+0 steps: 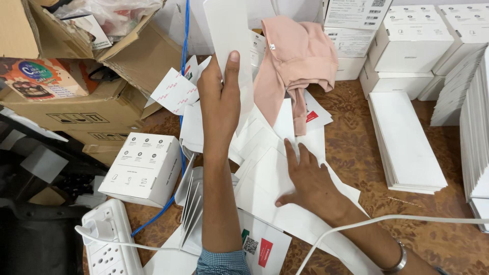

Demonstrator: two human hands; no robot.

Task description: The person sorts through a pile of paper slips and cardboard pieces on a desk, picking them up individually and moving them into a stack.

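My left hand (220, 94) is clamped on a long white flat card (229, 35), raised at upper centre. My right hand (308, 178) lies open and flat on the loose white paper sheets (265, 173) at centre. I judge I'm mid-sorting; next needs a careful single-sheet pinch.

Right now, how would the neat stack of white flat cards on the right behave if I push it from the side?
The stack of white cards would probably shear, its upper sheets sliding off, since the thin edges show many loose layers. It looks fairly heavy together, so it may drag on the patterned floor. Single sheets seem stiff: the white card in the left hand stands straight.
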